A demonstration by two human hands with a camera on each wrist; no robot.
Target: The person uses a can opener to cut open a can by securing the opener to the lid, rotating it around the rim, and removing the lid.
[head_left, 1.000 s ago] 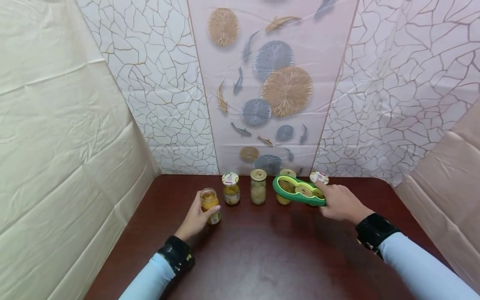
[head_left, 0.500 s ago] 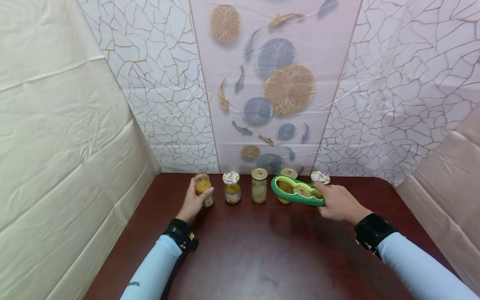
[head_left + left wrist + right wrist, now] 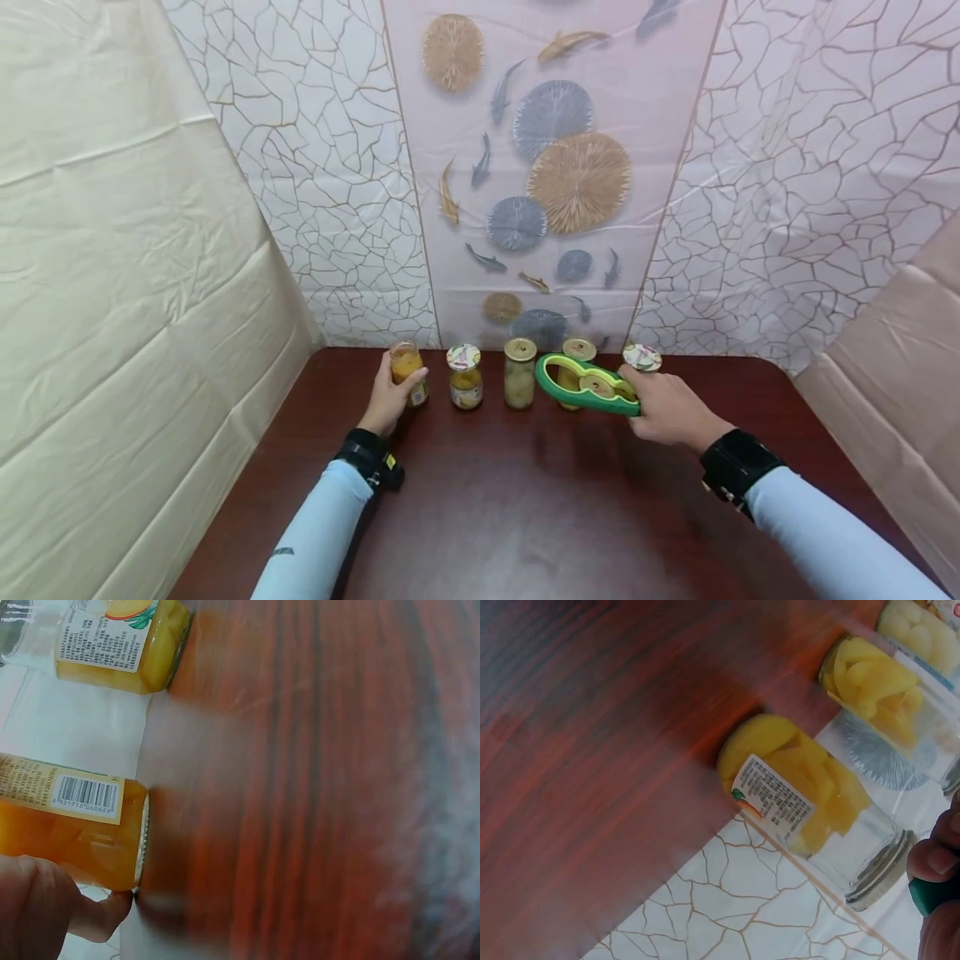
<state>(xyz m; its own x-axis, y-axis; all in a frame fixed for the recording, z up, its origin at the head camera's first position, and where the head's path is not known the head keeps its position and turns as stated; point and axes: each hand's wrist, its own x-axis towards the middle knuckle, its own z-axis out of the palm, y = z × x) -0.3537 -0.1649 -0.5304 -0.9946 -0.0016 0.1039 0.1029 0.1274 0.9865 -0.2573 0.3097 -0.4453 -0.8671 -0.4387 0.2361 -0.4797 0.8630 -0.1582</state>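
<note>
Glass jars stand in a row along the back edge of the dark wooden table (image 3: pixel 525 517). The left hand (image 3: pixel 386 400) curls its fingers round the lidless jar (image 3: pixel 406 373) at the row's left end, steadying it upright. The right hand (image 3: pixel 667 408) grips a green jar opener (image 3: pixel 587 388), held level above the gold-lidded jar (image 3: pixel 576 367), seemingly to fit over its lid.

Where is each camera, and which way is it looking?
Head: worn on the head, looks forward and down at the table, a row of jars and the wall; both hands and sleeves show.
Left wrist: on the left wrist, looks past the left hand at the open jar it grips.
Right wrist: on the right wrist, looks at jars by the wall; a fingertip on the green opener shows.
Head and left wrist views share the open jar.
</note>
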